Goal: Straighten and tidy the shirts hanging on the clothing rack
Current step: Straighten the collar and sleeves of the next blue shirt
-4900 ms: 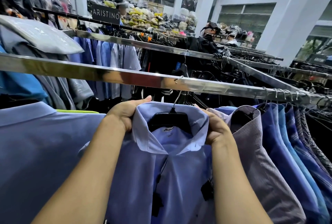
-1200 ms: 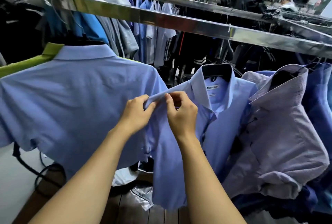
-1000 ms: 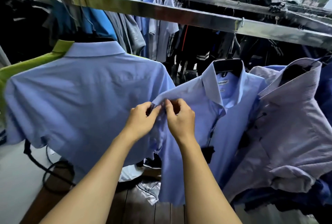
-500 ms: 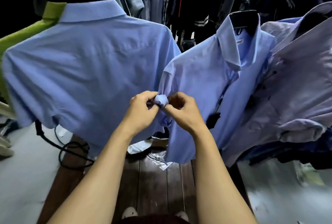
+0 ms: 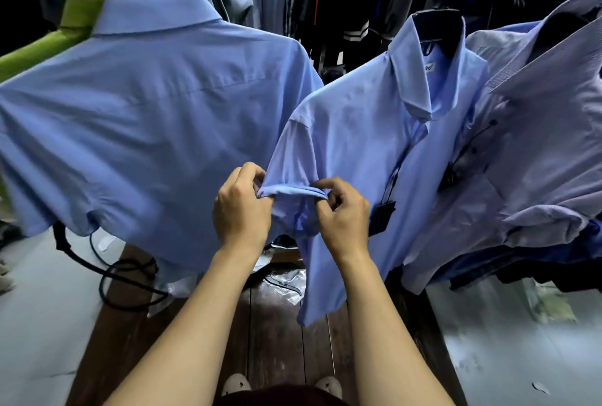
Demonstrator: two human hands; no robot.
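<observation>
Between a big blue shirt and a lilac shirt, the middle shirt is hanging on its hanger. Its sleeve, bunched 0.5 seconds ago, is now being stretched flat. The left hand and right hand are each pinching 1 end of the folded hem, likely finishing this shirt.

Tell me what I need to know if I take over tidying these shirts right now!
The left hand and right hand each pinch one end of the rolled-up sleeve hem of the light blue short-sleeved shirt on the black hanger.
Done: its collar lies folded down.
Probably left: flatten that sleeve, then the rumpled sleeve of the pale lilac shirt beside it.
</observation>
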